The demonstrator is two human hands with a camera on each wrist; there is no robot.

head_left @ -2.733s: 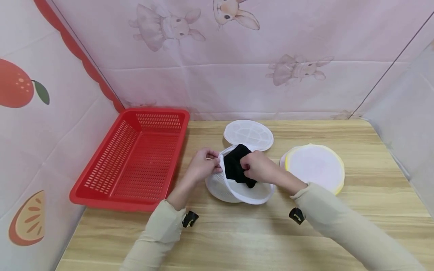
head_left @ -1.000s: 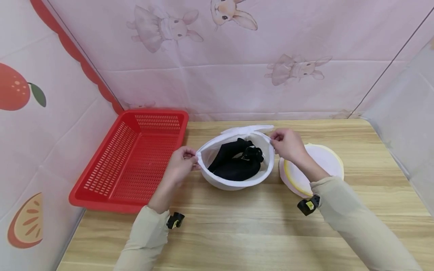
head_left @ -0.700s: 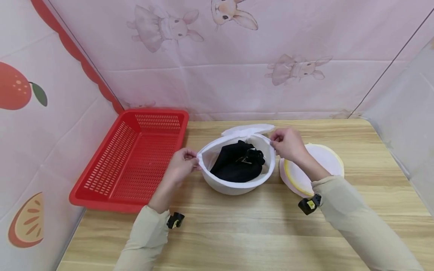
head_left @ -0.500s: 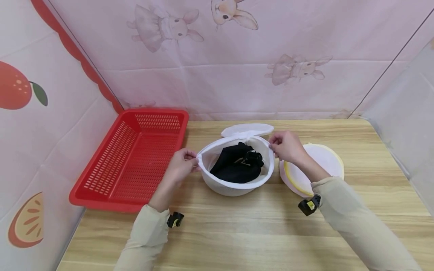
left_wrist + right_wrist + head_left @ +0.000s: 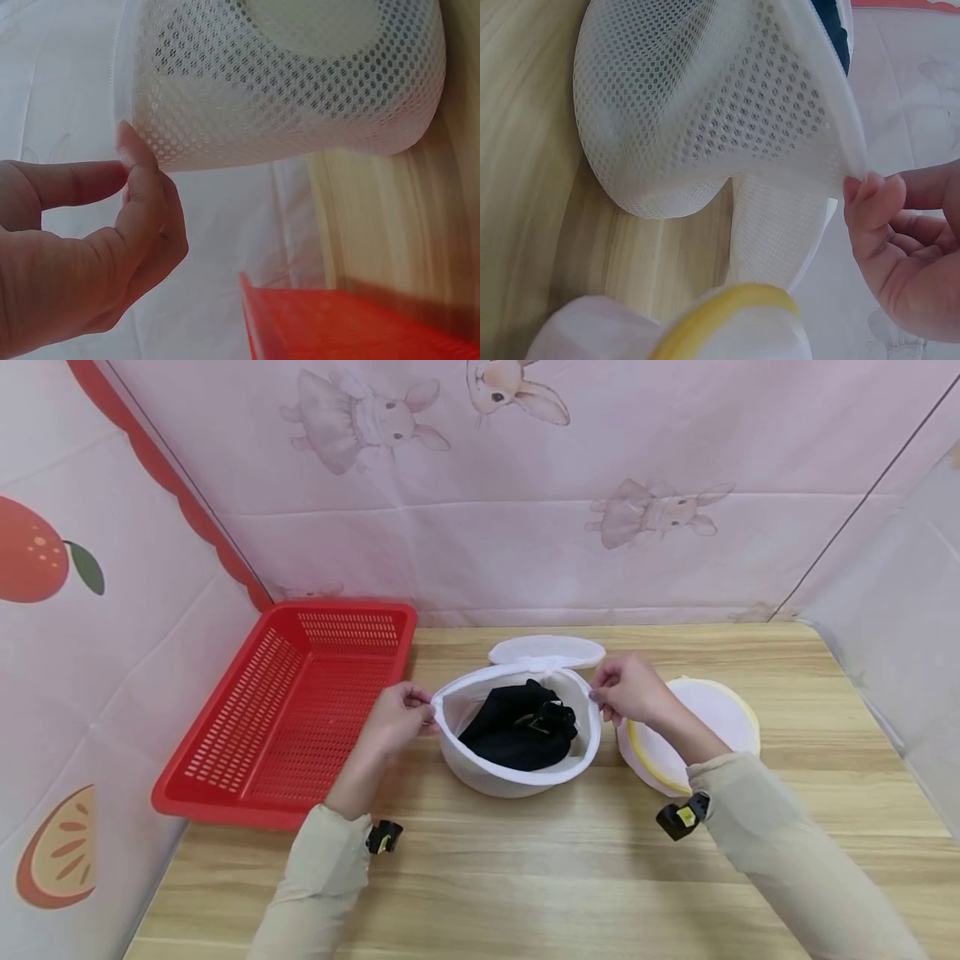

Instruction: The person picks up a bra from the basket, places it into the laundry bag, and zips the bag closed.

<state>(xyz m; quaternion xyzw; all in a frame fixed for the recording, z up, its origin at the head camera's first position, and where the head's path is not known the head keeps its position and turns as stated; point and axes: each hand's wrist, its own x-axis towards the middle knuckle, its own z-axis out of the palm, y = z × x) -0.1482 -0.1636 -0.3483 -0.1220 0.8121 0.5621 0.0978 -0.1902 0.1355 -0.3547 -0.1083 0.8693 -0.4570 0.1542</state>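
Note:
A white mesh laundry bag (image 5: 487,778) stands in the middle of the table, its mouth spread wide. Inside lies a folded black garment (image 5: 513,735) with a small gold-coloured detail; its exact kind is hard to tell. My left hand (image 5: 397,720) pinches the bag's rim at the left, thumb against fingertips, also seen in the left wrist view. On the opposite side my right hand (image 5: 633,689) pinches the rim between thumb and fingers, pulling the mesh to a point in the right wrist view. Behind the mouth rises an oval white mesh panel (image 5: 546,651).
A red plastic basket (image 5: 283,820) with slotted walls stands at the left, near my left hand. Pale round pieces with yellow edging (image 5: 712,714) lie at the right, partly under my right forearm. A printed curtain (image 5: 525,560) closes off the back.
Earlier my right hand was at the black garment over the bag's mouth. Now the garment lies inside and both hands hold the rim apart. Lately the bag has shifted slightly towards me.

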